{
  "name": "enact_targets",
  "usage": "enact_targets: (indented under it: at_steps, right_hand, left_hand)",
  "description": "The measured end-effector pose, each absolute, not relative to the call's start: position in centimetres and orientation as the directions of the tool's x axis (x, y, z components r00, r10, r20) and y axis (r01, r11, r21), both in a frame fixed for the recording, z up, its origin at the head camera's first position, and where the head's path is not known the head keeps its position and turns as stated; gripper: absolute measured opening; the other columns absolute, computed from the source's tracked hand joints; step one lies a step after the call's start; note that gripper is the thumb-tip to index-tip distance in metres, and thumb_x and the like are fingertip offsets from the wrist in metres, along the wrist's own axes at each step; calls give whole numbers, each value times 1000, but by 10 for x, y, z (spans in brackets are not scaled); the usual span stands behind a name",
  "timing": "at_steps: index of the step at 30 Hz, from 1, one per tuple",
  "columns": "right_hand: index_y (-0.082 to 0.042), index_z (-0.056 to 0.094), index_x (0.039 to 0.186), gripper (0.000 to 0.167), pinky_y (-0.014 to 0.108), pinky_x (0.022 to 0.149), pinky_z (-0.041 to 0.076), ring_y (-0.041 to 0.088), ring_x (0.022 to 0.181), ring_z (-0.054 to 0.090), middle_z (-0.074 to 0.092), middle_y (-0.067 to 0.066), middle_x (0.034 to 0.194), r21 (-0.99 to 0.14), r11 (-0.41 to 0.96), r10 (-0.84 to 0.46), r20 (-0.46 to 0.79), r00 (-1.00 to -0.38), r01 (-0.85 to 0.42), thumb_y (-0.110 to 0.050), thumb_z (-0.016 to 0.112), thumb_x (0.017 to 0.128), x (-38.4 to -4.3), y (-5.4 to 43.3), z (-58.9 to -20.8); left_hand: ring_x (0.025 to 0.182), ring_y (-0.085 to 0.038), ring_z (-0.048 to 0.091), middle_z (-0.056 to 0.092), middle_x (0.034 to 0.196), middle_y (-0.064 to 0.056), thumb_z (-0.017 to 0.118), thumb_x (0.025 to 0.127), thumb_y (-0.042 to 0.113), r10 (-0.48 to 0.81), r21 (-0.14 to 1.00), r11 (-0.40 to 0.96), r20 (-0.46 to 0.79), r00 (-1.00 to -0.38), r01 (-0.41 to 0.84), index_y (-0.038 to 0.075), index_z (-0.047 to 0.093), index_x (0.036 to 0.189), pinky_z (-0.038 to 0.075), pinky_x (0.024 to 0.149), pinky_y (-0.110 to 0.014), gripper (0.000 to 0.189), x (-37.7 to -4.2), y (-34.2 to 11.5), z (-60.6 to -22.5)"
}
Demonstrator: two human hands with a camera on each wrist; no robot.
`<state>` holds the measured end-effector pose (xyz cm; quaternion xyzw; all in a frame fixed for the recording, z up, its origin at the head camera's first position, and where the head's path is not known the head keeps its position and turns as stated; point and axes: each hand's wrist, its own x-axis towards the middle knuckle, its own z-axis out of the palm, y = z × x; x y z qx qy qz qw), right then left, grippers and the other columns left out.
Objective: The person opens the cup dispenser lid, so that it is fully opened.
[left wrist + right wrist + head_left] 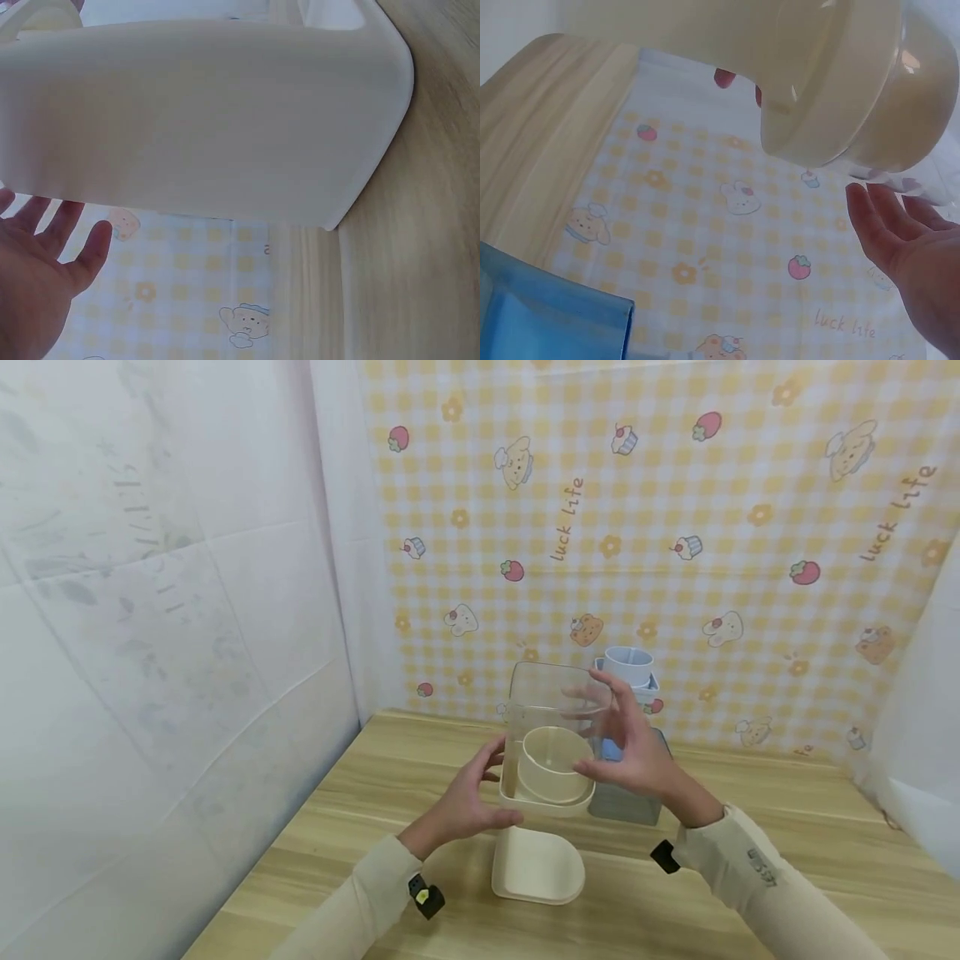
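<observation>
A cream stand rises from a rounded base (543, 867) to a shallow tray (551, 808) on top. On the tray is a round cream cup (553, 768), seen through a clear plastic box (536, 687). My right hand (633, 739) grips the box's right side, thumb in front and fingers behind the clear wall. At the tray's left side is my left hand (468, 793), thumb extended below the front rim. In the left wrist view, its spread fingers (60, 225) reach the edge of the stand's broad cream panel (202, 120). The cup (922, 90) shows above my right fingers in the right wrist view.
Behind my right hand stands a similar blue holder with a blue cup (628, 667) on top and a grey see-through lower part (626, 803). The wooden table (420, 752) meets a yellow checked cloth (675, 493) at the back. White sheeting (187, 610) hangs on the left.
</observation>
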<state>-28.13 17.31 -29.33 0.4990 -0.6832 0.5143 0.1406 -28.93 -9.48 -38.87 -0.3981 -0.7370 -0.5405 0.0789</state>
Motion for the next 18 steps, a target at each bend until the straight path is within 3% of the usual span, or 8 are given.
enact_targets:
  at_steps: [3, 8, 10, 14, 18]
  right_hand:
    - [-8, 5, 154, 113, 38, 97, 49, 31, 127, 55, 34, 30, 149, -605, -58, -539, 688, -485, -794, 2, 84, 74, -280, 168, -294]
    - [-14, 2, 154, 124, 35, 104, 43, 56, 125, 45, 30, 33, 151, -625, -63, -491, 698, -521, -778, 6, 88, 66, -278, 159, -297]
    - [-14, 2, 153, 127, 34, 105, 43, 60, 123, 43, 31, 34, 150, -624, -74, -471, 710, -524, -778, 11, 88, 63, -277, 156, -298]
    - [-11, 4, 151, 124, 35, 104, 44, 56, 121, 49, 38, 34, 144, -618, -80, -433, 729, -530, -782, 17, 85, 61, -276, 152, -301]
    - [-9, 6, 149, 119, 35, 104, 44, 38, 120, 58, 40, 36, 139, -617, -93, -412, 738, -534, -781, 20, 82, 62, -276, 150, -304]
  left_hand:
    - [126, -28, 49, 51, 143, -8, 75, 76, 64, 492, 721, 97, 565, -663, 686, 10, 30, 153, 46, 95, -41, 105, -290, -95, -389]
    - [126, -32, 51, 52, 142, -7, 74, 74, 68, 477, 705, 119, 577, -663, 699, 9, 34, 151, 47, 92, -40, 105, -291, -95, -389]
    - [128, -32, 49, 51, 143, -8, 75, 74, 68, 478, 719, 116, 565, -673, 685, 9, 33, 151, 47, 93, -41, 106, -290, -94, -389]
    - [130, -31, 47, 49, 145, -8, 75, 74, 67, 480, 754, 87, 540, -691, 651, 10, 31, 152, 44, 97, -45, 106, -288, -93, -390]
    - [128, -32, 50, 48, 146, -8, 75, 75, 66, 470, 751, 82, 550, -690, 655, 11, 32, 151, 44, 97, -47, 103, -288, -90, -389]
